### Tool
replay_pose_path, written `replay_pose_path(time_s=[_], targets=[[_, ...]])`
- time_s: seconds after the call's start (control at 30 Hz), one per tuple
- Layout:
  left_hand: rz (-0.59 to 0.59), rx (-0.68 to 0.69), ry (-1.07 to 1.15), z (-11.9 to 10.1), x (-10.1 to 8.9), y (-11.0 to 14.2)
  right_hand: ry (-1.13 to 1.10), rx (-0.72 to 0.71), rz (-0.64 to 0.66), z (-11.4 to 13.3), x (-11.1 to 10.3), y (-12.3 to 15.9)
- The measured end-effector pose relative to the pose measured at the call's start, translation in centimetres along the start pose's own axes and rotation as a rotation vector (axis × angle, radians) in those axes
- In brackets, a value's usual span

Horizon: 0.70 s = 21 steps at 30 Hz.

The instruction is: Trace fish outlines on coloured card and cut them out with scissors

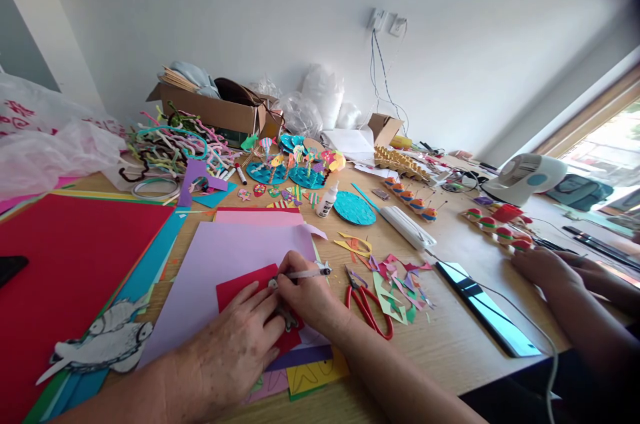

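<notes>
My right hand (310, 297) is closed around a marker pen (307, 273), its dark end pointing right, over a small red paper sheet (231, 292). The pen's writing tip is hidden behind the fingers. My left hand (240, 344) lies flat with fingers stretched out, pressing on the red paper and the edge of a small grey-white cutout (289, 323). That cutout is mostly covered by both hands. Underneath lies a large lilac sheet (200, 277). Red-handled scissors (367, 304) rest to the right of my right hand, beside coloured paper scraps (400, 284).
White fish cutouts (107, 341) lie on coloured sheets (75, 244) at left. A glue bottle (327, 201), a blue disc (354, 208) and paper fish decorations stand farther back. A phone (485, 311) with a cable is at right, near another person's hands (550, 277).
</notes>
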<state>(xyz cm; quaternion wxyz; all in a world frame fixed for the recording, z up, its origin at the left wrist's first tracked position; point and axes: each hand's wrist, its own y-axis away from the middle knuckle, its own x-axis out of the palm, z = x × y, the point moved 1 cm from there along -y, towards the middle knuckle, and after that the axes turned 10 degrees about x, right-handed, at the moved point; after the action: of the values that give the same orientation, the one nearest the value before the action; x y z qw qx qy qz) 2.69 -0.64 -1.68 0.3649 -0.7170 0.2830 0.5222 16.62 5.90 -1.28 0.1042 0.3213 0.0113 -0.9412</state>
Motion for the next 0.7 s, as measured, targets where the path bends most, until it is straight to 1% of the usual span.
replay_pose_path(time_s=[0.13, 0.3, 0.5, 0.7], targets=[[-0.043, 0.014, -0.016, 0.1, -0.02, -0.09, 0.005, -0.003, -0.013, -0.09, 0.05, 0.02], [-0.014, 0.011, -0.035, 0.07, -0.21, -0.22, 0.005, 0.014, -0.009, 0.03, -0.2, 0.11], [-0.01, 0.014, -0.067, 0.04, -0.12, -0.17, -0.028, 0.004, 0.009, 0.17, -0.39, 0.29], [0.003, 0.007, -0.049, -0.09, -0.7, -0.32, -0.055, -0.006, 0.019, -0.12, -0.54, 0.48]])
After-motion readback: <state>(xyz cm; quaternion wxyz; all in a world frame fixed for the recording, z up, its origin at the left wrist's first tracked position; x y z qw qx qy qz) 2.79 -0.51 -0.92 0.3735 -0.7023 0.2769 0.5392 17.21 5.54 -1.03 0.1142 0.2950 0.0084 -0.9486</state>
